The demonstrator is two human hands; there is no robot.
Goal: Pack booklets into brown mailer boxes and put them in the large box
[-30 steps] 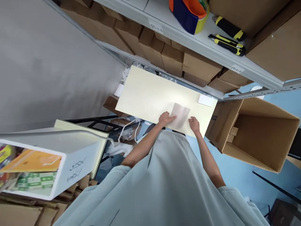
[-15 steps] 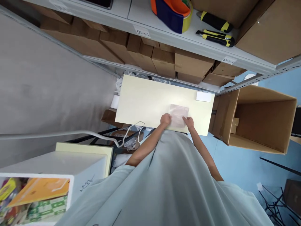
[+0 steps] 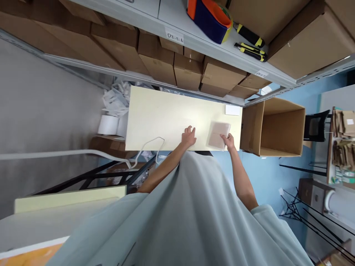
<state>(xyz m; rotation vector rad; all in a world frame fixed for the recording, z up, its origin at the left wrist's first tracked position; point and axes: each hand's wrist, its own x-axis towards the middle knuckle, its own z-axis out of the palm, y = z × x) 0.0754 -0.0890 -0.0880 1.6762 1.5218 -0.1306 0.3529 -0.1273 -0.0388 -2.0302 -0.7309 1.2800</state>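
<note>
My right hand (image 3: 228, 142) pinches the right edge of a flat, pale pinkish, see-through packet (image 3: 217, 135), which looks like a plastic bag. The packet is over the right part of a cream tabletop (image 3: 158, 114); whether it touches the surface I cannot tell. My left hand (image 3: 189, 136) rests on the tabletop near its front edge, fingers spread, holding nothing. It lies to the left of the packet, apart from it. A small white rectangle (image 3: 232, 110), perhaps paper or a label stack, sits at the table's back right corner.
Above the table's back runs a grey shelf (image 3: 191, 42) with cardboard boxes (image 3: 158, 62), a tape dispenser (image 3: 209, 22) and box cutters (image 3: 251, 51). An open carton (image 3: 283, 127) stands at the right. A white cable (image 3: 83, 153) crosses the left side.
My left hand has let go of the packet and opened on the table. My right hand has carried the packet to the right. The camera view has shifted.
</note>
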